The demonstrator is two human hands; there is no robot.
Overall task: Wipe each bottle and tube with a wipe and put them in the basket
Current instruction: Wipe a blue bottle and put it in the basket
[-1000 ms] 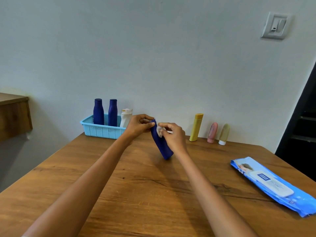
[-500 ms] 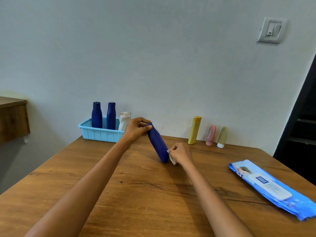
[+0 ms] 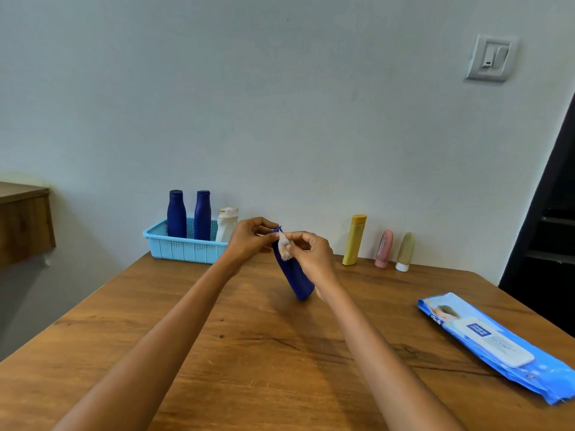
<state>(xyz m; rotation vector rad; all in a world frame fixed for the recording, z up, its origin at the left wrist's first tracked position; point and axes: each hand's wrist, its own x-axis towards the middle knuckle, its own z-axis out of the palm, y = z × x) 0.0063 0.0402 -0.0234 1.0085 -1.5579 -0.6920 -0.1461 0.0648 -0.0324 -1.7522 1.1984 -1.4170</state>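
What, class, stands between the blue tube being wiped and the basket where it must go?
Nothing visible on the table blocks the way. Only the left hand gripping the blue tube lies toward the basket, whose right front holds a white bottle.

Home room, wooden table [image 3: 264, 353], wall switch [image 3: 490, 59]

The right hand [image 3: 311, 253] with the crumpled white wipe [image 3: 284, 248] has slid from the base to the top of the tilted dark-blue plastic tube [image 3: 294, 275].
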